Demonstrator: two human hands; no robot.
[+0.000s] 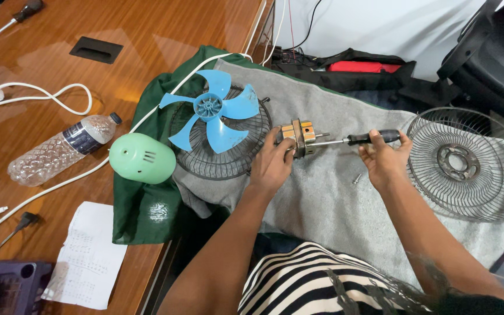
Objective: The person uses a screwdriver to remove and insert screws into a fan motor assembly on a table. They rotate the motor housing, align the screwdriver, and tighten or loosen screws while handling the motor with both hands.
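Fan motor held at centre frame while a screwdriver is set against it.

The left hand (272, 163) grips the small fan motor (298, 137), fingers closed round its metal body, over the grey cloth (322, 198) at the middle of the frame. The right hand (385, 158) is closed round the black handle of the screwdriver (357, 139), whose shaft lies level with its tip at the motor. A loose screw (357, 178) lies on the cloth just below the right hand. Left of the motor, a blue fan blade (211, 114) rests on a black wire guard (220, 140); a green motor cover (142, 158) lies beside it. A second wire guard (468, 163) lies at right, a plastic bottle (62, 149) at left on the wooden table (147, 29).
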